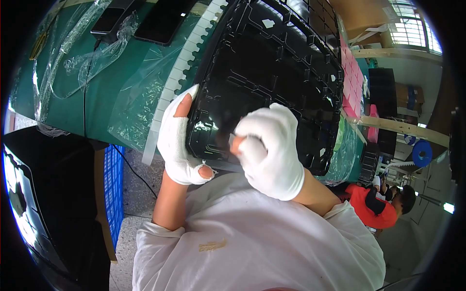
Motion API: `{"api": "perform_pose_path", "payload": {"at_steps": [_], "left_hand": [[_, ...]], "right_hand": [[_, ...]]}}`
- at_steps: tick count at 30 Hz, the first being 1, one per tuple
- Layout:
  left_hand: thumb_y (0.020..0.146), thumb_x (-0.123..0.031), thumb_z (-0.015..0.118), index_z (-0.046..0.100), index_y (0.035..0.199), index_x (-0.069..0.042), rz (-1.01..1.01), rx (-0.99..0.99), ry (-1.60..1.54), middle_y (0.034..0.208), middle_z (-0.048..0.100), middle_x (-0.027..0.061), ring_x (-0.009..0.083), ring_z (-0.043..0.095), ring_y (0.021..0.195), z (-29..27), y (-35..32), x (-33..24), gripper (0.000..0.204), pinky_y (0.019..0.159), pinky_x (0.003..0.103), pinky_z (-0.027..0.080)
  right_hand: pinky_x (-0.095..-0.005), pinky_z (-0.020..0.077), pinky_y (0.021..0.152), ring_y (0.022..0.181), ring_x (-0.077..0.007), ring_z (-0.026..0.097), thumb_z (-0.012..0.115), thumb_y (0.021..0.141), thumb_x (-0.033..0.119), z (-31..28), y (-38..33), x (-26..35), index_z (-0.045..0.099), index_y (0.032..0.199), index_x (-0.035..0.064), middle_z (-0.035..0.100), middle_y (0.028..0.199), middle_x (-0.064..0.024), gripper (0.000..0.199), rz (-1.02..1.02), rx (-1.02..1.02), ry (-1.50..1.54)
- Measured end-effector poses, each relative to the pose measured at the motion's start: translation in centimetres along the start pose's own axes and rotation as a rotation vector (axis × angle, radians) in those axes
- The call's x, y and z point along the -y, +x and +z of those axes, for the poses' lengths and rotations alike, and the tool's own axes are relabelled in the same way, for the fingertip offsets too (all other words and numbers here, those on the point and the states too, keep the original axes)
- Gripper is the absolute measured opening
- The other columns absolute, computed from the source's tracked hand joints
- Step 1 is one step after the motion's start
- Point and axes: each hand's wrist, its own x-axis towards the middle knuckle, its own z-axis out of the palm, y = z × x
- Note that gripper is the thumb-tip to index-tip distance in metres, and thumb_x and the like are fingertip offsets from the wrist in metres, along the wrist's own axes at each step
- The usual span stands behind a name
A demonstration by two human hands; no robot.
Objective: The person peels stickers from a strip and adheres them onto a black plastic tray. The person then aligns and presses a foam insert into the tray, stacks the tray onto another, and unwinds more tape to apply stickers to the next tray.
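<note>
Setting: workshop bench with a green mat (102, 92) under clear plastic film (141, 97).
Left hand (179, 140): white glove with fingertips cut off, clamped on the near left edge of the tray.
Right hand (269, 150): gloved, fingers curled together on the tray's near rim; what they pinch cannot be made out.
Black moulded tray (272, 72): glossy, ribbed compartments, tilted up against the bench toward the person.
Hidden: tray's far end cut off at the top; near corner covered by the hands.
Background: a person in a red top (374, 206), far right.

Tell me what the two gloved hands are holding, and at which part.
The left hand grips the black plastic tray at its near left edge. The right hand rests on its near end, fingertips pinching something too small to identify.
</note>
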Motion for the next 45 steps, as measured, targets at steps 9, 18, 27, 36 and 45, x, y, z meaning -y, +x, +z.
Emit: {"api": "perform_pose_path", "payload": {"at_steps": [9,18,27,36,45], "left_hand": [[0.087,-0.076,0.049,0.045,0.138,0.012,0.075,0.001,0.087,0.13,0.056,0.0317,0.0423,0.058,0.119,0.2,0.4,-0.4,0.103,0.103,0.048,0.044],[0.085,-0.069,0.061,0.045,0.14,0.011,0.029,0.0,-0.002,0.134,0.053,0.0294,0.0369,0.057,0.12,0.2,0.6,-1.0,0.098,0.102,0.044,0.045],[0.085,-0.075,0.057,0.045,0.138,0.012,0.016,-0.012,0.057,0.133,0.054,0.0283,0.0358,0.058,0.119,0.1,0.2,-0.5,0.103,0.101,0.043,0.046],[0.083,-0.08,0.053,0.044,0.137,0.014,-0.032,-0.035,0.039,0.131,0.055,0.0285,0.0358,0.059,0.118,0.6,-0.1,-0.4,0.109,0.101,0.043,0.047],[0.077,-0.086,0.053,0.036,0.144,0.012,-0.207,-0.063,0.008,0.139,0.05,0.022,0.0287,0.054,0.123,1.3,-0.6,-1.9,0.12,0.104,0.04,0.045]], "right_hand": [[-0.0431,0.0475,0.094,0.118,-0.0374,0.055,0.07,0.082,0.016,-0.2,9.4,-15.2,0.072,0.081,0.0059,0.06,0.128,-0.0178,0.011,0.403,-0.321,-0.269],[-0.0431,0.0514,0.083,0.093,-0.0346,0.063,0.074,0.081,0.03,1.3,11.7,-15.6,0.074,0.082,0.0064,0.063,0.095,-0.017,0.024,0.675,-0.189,-0.346],[-0.0501,0.0385,0.1,0.116,-0.0306,0.055,0.068,0.079,0.012,-2.5,10.4,-8.2,0.067,0.096,0.0053,0.058,0.118,-0.0137,0.018,-0.249,-0.244,-0.444],[-0.043,0.0396,0.107,0.122,-0.0363,0.054,0.074,0.081,0.028,-7.8,-6.1,-25.0,0.076,0.079,0.0096,0.072,0.099,-0.0164,0.018,0.843,-0.156,-0.448],[-0.0416,0.041,0.105,0.113,-0.0383,0.056,0.078,0.079,0.034,-6.1,-7.0,-26.4,0.074,0.082,0.0062,0.068,0.114,-0.0194,0.028,0.78,-0.105,-0.355]]}}
